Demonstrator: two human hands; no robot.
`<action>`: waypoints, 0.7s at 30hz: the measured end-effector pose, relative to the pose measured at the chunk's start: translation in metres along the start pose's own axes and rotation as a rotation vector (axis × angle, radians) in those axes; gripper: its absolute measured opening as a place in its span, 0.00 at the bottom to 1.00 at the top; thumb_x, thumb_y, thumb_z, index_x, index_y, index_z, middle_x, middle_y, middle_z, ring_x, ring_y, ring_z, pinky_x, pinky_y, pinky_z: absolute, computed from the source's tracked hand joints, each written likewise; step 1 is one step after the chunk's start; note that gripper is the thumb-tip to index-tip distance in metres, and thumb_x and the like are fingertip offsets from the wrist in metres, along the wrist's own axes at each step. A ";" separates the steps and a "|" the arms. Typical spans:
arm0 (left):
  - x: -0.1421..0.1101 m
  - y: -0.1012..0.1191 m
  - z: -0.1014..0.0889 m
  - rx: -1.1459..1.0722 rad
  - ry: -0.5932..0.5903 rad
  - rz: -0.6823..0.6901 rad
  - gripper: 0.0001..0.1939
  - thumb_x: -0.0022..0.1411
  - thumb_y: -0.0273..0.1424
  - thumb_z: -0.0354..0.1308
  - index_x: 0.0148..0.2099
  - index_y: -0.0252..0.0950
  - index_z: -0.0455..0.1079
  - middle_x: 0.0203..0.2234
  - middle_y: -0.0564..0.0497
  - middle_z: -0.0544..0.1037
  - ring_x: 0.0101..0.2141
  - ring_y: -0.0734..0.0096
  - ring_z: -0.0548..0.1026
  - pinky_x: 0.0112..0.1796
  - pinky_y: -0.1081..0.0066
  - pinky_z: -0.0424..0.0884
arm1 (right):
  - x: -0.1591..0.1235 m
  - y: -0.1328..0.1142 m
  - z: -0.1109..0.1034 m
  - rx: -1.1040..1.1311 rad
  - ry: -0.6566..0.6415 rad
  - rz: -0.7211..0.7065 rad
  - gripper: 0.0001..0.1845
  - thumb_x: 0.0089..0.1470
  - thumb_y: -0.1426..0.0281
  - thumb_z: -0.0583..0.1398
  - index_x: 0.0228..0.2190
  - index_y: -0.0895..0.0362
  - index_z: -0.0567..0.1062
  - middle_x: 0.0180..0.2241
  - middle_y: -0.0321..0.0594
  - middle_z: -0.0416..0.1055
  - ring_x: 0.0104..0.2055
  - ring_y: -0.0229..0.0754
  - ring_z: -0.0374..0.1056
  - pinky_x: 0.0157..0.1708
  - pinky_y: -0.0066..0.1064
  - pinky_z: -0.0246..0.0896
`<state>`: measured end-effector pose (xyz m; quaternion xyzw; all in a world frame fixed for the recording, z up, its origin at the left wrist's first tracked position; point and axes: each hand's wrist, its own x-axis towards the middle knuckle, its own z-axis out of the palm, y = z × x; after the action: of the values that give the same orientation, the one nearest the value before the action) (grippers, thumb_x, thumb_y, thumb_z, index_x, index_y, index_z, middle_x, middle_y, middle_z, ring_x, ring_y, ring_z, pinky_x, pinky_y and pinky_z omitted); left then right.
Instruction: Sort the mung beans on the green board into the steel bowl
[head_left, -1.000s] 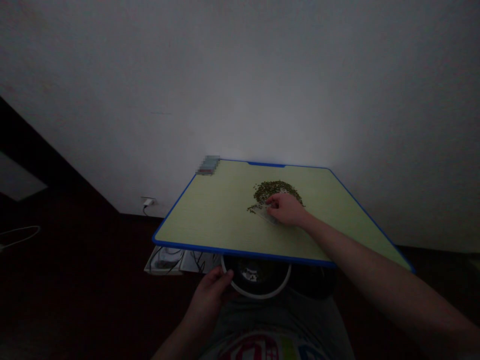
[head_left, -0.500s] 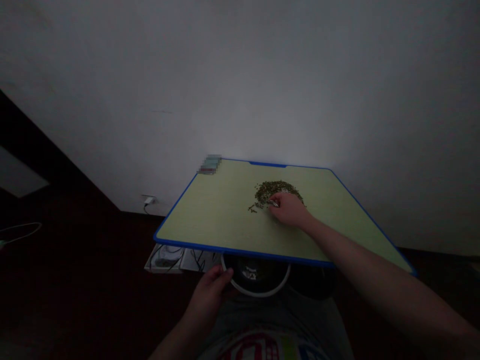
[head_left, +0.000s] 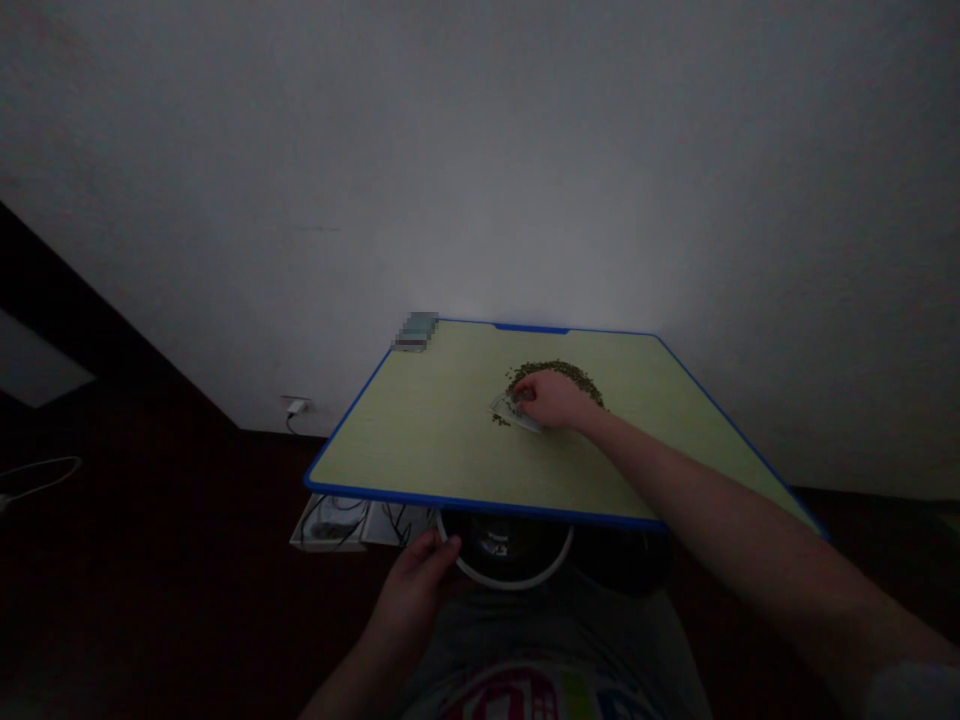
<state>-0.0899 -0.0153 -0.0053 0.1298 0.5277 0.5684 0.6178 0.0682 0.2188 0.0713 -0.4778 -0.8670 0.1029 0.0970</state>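
A pile of small green beans lies on a pale green tabletop with a blue rim. My right hand rests on the pile's left side, fingers curled around a small pale flat thing that I cannot name. My left hand grips the rim of a white-edged bowl, which sits in my lap under the table's near edge. A few loose beans lie just left of the right hand.
A small blurred item sits at the table's far left corner. A white wall rises behind. A wall socket with a plug and a box with cables lie on the dark floor at left.
My right hand has moved a little left and farther into the pile with the pale thing. The left hand and bowl have stayed put.
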 end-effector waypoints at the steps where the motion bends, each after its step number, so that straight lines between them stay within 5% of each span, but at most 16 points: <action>1: 0.000 0.000 0.000 0.003 -0.007 0.003 0.09 0.45 0.33 0.66 0.29 0.35 0.73 0.26 0.49 0.81 0.32 0.61 0.78 0.36 0.65 0.72 | 0.002 -0.002 -0.001 -0.006 -0.017 -0.017 0.19 0.45 0.70 0.60 0.41 0.57 0.79 0.35 0.43 0.76 0.37 0.44 0.70 0.38 0.29 0.62; 9: 0.007 0.000 -0.009 -0.019 -0.004 0.023 0.10 0.44 0.33 0.67 0.30 0.35 0.73 0.24 0.52 0.79 0.30 0.65 0.77 0.36 0.65 0.73 | 0.003 -0.016 0.002 0.019 -0.117 -0.208 0.20 0.45 0.71 0.60 0.43 0.58 0.78 0.32 0.41 0.76 0.31 0.39 0.69 0.33 0.26 0.59; 21: 0.004 0.001 -0.010 -0.045 -0.052 0.009 0.09 0.47 0.33 0.66 0.31 0.34 0.72 0.26 0.49 0.81 0.30 0.63 0.79 0.34 0.65 0.73 | -0.044 -0.040 0.009 0.150 -0.214 -0.257 0.20 0.47 0.69 0.59 0.44 0.58 0.77 0.30 0.40 0.76 0.28 0.36 0.67 0.29 0.26 0.56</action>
<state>-0.0992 -0.0164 -0.0105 0.1330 0.4981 0.5793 0.6313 0.0569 0.1595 0.0702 -0.3406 -0.9162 0.2045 0.0521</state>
